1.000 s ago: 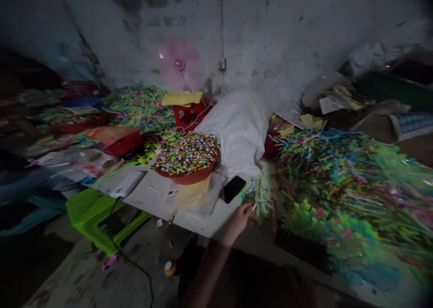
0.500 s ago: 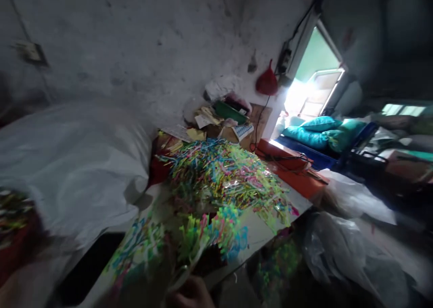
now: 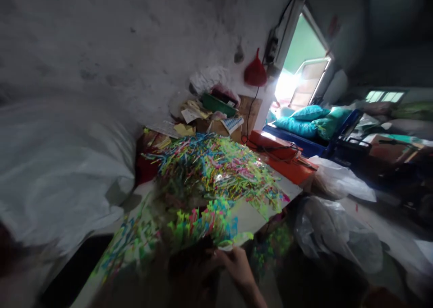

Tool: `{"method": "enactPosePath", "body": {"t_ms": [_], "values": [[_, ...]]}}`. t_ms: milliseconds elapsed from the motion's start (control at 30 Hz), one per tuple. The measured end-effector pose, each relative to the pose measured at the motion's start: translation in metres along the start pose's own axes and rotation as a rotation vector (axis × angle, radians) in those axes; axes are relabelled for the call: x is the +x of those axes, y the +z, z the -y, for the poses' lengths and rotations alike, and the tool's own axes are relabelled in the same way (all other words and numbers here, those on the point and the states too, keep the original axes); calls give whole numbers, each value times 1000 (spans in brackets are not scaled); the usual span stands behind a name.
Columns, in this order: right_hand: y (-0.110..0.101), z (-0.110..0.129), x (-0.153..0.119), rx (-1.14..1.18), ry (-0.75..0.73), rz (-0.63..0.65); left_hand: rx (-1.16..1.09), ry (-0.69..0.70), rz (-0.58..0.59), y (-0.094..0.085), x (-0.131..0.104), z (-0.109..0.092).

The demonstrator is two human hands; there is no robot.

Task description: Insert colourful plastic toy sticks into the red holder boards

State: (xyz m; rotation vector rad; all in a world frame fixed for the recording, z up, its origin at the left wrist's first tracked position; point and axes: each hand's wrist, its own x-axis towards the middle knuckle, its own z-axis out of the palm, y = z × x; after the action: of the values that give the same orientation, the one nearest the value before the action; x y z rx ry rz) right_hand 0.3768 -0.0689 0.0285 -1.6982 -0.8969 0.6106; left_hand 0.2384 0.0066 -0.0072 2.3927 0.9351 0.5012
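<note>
My right hand (image 3: 237,266) is in the lower middle, with thumb and fingers closed on a thin yellow-green plastic strip (image 3: 238,240). Just beyond it is a dense bunch of small coloured plastic pieces (image 3: 199,222), mostly green, with pink and blue among them. Their ends point up, and what supports them is lost in shadow. Behind lies a large heap of thin coloured plastic sticks (image 3: 223,163) on a pale tabletop (image 3: 252,214). A smaller loose pile of strips (image 3: 131,242) lies to the left. I cannot make out my left hand in the dark lower area.
A big white sack (image 3: 61,172) bulges at the left. Papers and a green tray (image 3: 219,105) stand against the wall. An orange box (image 3: 279,157) with cables sits at the back right. Clear plastic bags (image 3: 331,236) lie at the right. A dark flat object (image 3: 79,269) is lower left.
My right hand has risen and moved right, and the yellow-green strip in it now shows plainly beside the bunch. The whole view has shifted, with the scene sliding left.
</note>
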Motion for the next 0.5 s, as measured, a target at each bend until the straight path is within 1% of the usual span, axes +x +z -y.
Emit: {"method": "enactPosePath", "body": {"t_ms": [67, 100, 167, 267, 333, 400, 433, 500], "values": [[-5, -11, -5, -29, 19, 11, 23, 22, 60, 17, -12, 11], [-6, -17, -7, -21, 29, 2, 43, 50, 72, 25, -17, 16], [-7, -25, -9, 12, 49, -11, 115, 126, 46, 38, -25, 24], [-9, -33, -6, 13, 69, -19, 222, 229, -71, 56, -28, 27], [-10, -35, -2, -56, 61, -33, 259, 278, -172, 70, -27, 23], [-11, -36, 3, -145, 33, -51, 268, 287, -262, 83, -26, 17], [-11, -36, 5, -177, 9, -57, 262, 280, -287, 88, -26, 14], [-10, -37, 7, -204, -50, -68, 235, 244, -296, 95, -26, 7]]}}
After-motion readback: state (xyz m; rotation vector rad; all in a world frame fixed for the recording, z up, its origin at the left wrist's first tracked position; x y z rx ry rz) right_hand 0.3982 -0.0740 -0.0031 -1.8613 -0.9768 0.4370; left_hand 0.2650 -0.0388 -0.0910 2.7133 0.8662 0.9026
